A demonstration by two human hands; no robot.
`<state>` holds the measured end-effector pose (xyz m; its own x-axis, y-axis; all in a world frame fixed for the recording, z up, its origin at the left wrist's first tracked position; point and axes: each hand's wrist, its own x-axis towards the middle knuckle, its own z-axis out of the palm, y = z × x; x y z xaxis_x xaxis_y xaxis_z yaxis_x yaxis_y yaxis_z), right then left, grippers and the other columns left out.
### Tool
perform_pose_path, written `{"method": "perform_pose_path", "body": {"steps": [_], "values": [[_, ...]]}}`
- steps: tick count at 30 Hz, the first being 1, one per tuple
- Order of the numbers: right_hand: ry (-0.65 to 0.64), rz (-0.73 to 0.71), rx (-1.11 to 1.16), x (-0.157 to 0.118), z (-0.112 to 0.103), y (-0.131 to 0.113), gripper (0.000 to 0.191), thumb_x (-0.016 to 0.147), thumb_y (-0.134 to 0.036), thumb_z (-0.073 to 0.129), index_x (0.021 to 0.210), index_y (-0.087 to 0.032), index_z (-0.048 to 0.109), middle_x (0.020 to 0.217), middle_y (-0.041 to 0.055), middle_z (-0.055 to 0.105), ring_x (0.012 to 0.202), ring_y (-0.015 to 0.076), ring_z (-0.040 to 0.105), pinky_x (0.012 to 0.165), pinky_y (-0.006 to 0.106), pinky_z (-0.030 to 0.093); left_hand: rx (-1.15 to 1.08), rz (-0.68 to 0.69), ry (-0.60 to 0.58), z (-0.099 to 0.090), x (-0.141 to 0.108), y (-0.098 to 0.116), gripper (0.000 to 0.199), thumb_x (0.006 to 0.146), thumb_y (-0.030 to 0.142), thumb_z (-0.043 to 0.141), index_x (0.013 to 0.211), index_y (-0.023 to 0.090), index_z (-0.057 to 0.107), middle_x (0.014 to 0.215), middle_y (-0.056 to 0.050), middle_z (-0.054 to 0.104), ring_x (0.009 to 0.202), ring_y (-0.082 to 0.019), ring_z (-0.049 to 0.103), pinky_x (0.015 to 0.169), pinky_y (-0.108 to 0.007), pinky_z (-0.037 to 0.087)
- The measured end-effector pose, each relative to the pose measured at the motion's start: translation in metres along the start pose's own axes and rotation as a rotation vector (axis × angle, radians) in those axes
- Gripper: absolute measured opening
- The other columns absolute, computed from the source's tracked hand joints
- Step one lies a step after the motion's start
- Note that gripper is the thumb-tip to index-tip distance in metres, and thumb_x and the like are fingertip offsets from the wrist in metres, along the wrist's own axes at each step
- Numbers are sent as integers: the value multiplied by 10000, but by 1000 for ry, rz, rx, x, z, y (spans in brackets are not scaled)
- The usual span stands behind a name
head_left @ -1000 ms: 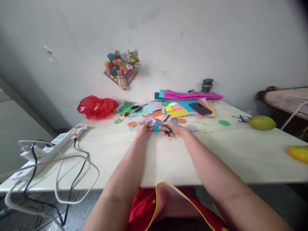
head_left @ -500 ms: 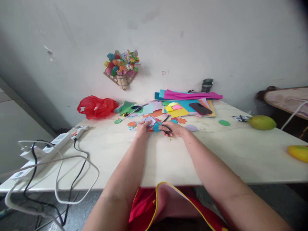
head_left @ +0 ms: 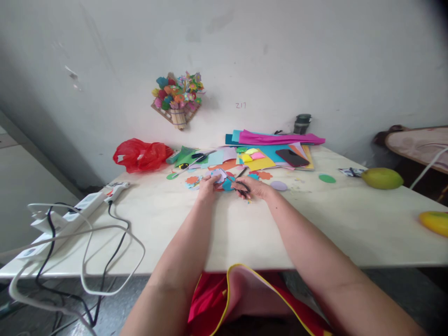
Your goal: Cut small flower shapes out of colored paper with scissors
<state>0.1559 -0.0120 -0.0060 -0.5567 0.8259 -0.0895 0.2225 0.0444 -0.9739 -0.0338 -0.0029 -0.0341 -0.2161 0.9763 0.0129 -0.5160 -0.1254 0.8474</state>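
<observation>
My left hand [head_left: 207,183] is closed on a lilac paper cutout [head_left: 218,175] with a scalloped edge. In my right hand [head_left: 252,187] is a pair of scissors [head_left: 242,187] with dark handles, its blades pointing left to the lilac paper. Between the hands lies a blue paper piece [head_left: 228,183], partly covered by the scissors. Orange scalloped cutouts lie on either side, one [head_left: 192,180] left of my left hand and one [head_left: 265,175] behind my right hand. A lilac paper disc [head_left: 279,185] rests right of my right hand. Small paper scraps are scattered below the scissors.
Coloured paper sheets [head_left: 269,153], a dark phone [head_left: 292,157] and a second pair of scissors [head_left: 199,157] lie at the back. A red plastic bag [head_left: 142,155] sits back left. A power strip [head_left: 65,226] with looping cables occupies the left; a green mango [head_left: 382,178] is right.
The hands, scissors and lilac paper look almost the same as before. The whole view has shifted very slightly.
</observation>
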Motion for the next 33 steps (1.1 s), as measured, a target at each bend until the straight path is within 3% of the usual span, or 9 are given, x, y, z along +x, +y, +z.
{"method": "perform_pose_path", "body": {"steps": [6, 33], "values": [[-9, -7, -7, 1, 0, 1, 322, 913, -375, 765, 748, -185, 564, 544, -13, 650, 394, 91, 563, 302, 164, 352, -18, 2, -5, 1, 0, 0, 282, 539, 145, 903, 695, 156, 668, 648, -23, 717, 578, -153, 670, 637, -284, 605], [16, -3, 18, 1, 1, 0, 312, 929, -321, 748, 732, -191, 544, 521, -15, 642, 369, 89, 548, 289, 164, 323, -45, -8, 4, -1, 2, -1, 235, 580, 82, 883, 701, 151, 693, 695, -41, 735, 639, -160, 687, 717, -307, 593]]}}
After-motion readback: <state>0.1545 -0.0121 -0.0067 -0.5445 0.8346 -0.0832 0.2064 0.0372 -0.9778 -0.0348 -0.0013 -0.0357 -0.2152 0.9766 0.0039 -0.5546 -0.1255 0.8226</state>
